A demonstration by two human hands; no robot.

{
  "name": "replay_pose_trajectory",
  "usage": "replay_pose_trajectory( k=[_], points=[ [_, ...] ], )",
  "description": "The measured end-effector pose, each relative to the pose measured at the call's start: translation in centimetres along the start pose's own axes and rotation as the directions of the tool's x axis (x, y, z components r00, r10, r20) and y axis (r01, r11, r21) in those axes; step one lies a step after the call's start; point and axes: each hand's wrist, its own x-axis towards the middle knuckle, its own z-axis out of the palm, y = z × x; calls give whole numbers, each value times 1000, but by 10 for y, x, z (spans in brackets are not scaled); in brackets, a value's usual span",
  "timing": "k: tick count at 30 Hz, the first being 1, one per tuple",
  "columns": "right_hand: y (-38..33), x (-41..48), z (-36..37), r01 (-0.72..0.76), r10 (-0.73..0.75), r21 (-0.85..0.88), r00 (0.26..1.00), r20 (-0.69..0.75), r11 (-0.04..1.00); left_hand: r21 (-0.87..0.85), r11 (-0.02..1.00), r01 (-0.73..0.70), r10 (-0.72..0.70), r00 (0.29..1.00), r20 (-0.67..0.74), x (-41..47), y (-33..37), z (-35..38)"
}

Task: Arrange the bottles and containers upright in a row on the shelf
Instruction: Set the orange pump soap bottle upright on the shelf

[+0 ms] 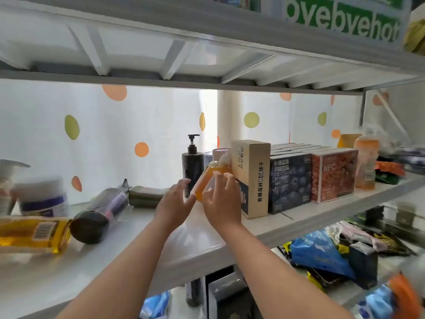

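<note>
An orange bottle (210, 174) with a pale cap leans to the right above the white shelf (202, 238). My right hand (222, 199) grips its lower body. My left hand (176, 202) is just left of the bottle with fingers spread, touching or nearly touching it. A black pump bottle (192, 164) stands upright right behind. A dark bottle (101, 211) lies on its side to the left, with a yellow bottle (34, 233) lying at the far left edge. A white jar with a blue band (42, 196) sits behind them.
Boxes stand in a row right of the hands: a tan box (254, 178), a dark blue box (289, 180), a red box (333, 174). An orange drink bottle (366, 157) stands further right. A dark green flat pack (147, 195) lies at the back. Bags fill the lower shelf.
</note>
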Motion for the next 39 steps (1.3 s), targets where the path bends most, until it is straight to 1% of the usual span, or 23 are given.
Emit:
replay_pose_trajectory(
  k=[3, 4, 6, 8, 10, 12, 17, 20, 24, 26, 28, 32, 35, 39],
  points=[
    [-5, 5, 3, -102, 101, 27, 995, 22, 994, -58, 998, 33, -24, 988, 149, 9, -11, 4],
    [-5, 6, 4, -142, 140, 33, 989, 37, 989, -80, 995, 53, -34, 974, 222, 13, -13, 4],
    [-7, 7, 7, -228, 223, 64, 972, 74, 972, -140, 986, 91, -45, 952, 303, 22, -19, 9],
    [-9, 8, 7, -322, 309, 97, 943, 126, 942, -172, 980, 102, -43, 948, 316, 30, -23, 11],
    [-8, 8, 9, -386, 364, 111, 915, 173, 916, -191, 977, 95, -28, 944, 327, 33, -24, 15],
    [-9, 5, 10, -421, 395, 106, 896, 203, 901, -204, 975, 91, -16, 940, 342, 36, -23, 18],
    [-10, 3, 15, -468, 437, 168, 879, 190, 868, -222, 971, 90, 10, 911, 412, 46, -19, 16],
    [-8, 9, 15, -514, 476, 190, 853, 212, 836, -228, 969, 97, -5, 927, 375, 49, -22, 15],
    [-3, 20, 17, -611, 544, 234, 786, 294, 756, -299, 950, 91, -12, 966, 257, 49, -29, 20],
    [-1, 22, 21, -623, 532, 253, 773, 344, 741, -300, 950, 90, -29, 979, 204, 47, -33, 24],
    [4, 23, 24, -625, 505, 307, 771, 388, 718, -264, 961, 79, -36, 986, 164, 47, -38, 26],
    [17, 25, 28, -629, 437, 418, 767, 470, 655, -235, 971, 40, -4, 988, 154, 49, -39, 27],
    [25, 27, 35, -645, 431, 469, 759, 488, 603, -225, 974, -20, 57, 986, 158, 46, -31, 31],
    [33, 28, 39, -648, 404, 508, 757, 514, 567, -195, 981, -9, 39, 988, 148, 46, -26, 30]
  ],
)
